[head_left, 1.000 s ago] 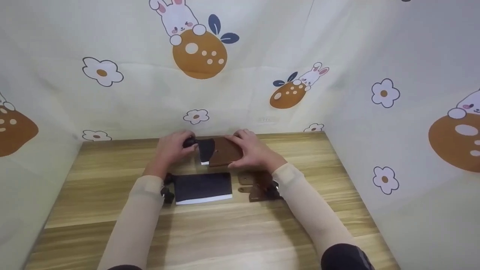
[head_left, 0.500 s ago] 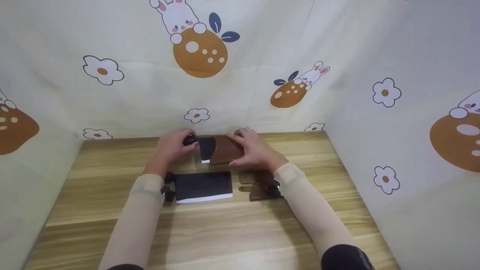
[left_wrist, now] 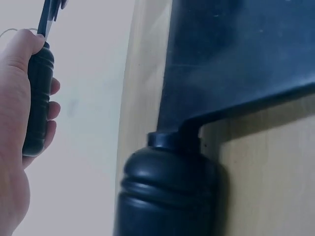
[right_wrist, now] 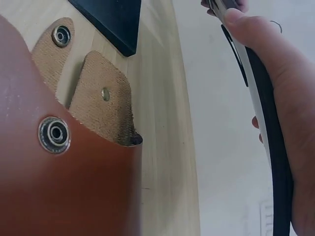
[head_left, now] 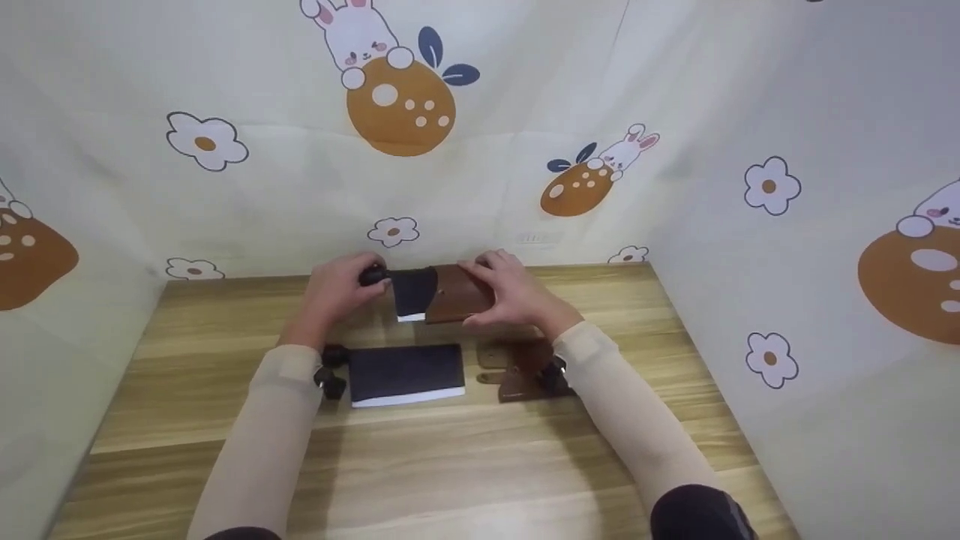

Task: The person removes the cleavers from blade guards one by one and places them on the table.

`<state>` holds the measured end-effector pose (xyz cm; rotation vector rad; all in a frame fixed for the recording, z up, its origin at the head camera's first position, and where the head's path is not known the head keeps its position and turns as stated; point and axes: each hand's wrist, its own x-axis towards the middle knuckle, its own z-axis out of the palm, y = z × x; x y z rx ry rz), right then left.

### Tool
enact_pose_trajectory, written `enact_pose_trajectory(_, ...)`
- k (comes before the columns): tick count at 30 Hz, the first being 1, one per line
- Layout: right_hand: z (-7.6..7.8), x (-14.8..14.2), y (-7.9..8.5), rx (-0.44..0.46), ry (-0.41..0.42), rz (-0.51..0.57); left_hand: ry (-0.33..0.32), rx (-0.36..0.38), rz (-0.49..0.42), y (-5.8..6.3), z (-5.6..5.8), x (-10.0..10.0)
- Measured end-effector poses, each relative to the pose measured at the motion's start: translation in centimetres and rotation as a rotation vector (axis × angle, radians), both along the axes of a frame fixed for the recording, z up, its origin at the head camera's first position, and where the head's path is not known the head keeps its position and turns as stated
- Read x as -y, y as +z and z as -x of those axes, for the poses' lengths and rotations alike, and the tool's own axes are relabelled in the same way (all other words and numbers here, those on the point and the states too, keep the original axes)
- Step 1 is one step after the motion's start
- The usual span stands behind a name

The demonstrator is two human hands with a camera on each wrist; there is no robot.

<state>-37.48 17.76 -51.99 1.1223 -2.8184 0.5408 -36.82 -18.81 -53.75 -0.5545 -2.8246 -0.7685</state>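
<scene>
In the head view, my left hand (head_left: 336,294) grips the black handle of a cleaver (head_left: 412,291), with its dark blade pointing right. The left wrist view shows fingers wrapped round the ribbed handle (left_wrist: 39,101). Over the blade's far part sits a brown leather sheath (head_left: 456,295), held by my right hand (head_left: 519,294) with thumb and fingers on opposite edges. A strip of blade stays bare between handle and sheath. Nearer lies a second cleaver (head_left: 405,371), flat, its pale edge toward me. Its black handle (left_wrist: 165,191) is large in the left wrist view.
A second brown sheath (head_left: 521,375), partly under my right forearm, lies right of the lower cleaver. In the right wrist view it shows a metal snap (right_wrist: 54,134) and suede straps (right_wrist: 103,98). A patterned cloth wall (head_left: 480,187) rises behind the wooden table (head_left: 450,472).
My hands have drawn slightly apart. The sheath has slid a little right along the blade, baring more of it, and both have risen slightly. The lower cleaver and sheath have not moved.
</scene>
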Motion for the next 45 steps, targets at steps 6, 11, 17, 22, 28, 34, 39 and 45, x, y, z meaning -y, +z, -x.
enact_pose_trajectory(6, 0.2, -0.6, -0.2, -0.018, 0.022, -0.035, -0.022, 0.003, 0.014, -0.1, 0.4, -0.4)
enact_pose_trajectory(11, 0.4, -1.2, -0.5, -0.016, 0.024, -0.037, -0.031, 0.028, -0.017, -0.6, 0.5, -0.5)
enact_pose_trajectory(17, 0.2, -1.7, -0.5, 0.0, 0.012, -0.04, -0.037, 0.05, -0.009, -0.5, 0.1, 0.2)
enact_pose_trajectory(22, 0.0, -1.6, -0.6, 0.003, 0.014, -0.03, -0.036, 0.044, -0.013, -0.8, -0.1, 0.4)
enact_pose_trajectory(28, -0.4, -1.9, -1.0, 0.018, -0.008, -0.046, -0.008, 0.097, -0.013, -1.5, -0.5, 0.6)
enact_pose_trajectory(34, -0.5, -2.1, -0.7, -0.007, -0.002, -0.05, 0.002, 0.096, -0.029, -1.2, -0.5, 0.7)
enact_pose_trajectory(39, -0.7, -2.3, -0.7, -0.024, 0.009, -0.043, -0.004, 0.094, -0.024, -1.2, -0.4, 0.9)
enact_pose_trajectory(45, -0.6, -2.5, -0.8, -0.015, -0.008, -0.055, -0.003, 0.095, -0.021, -1.2, -0.4, 1.3)
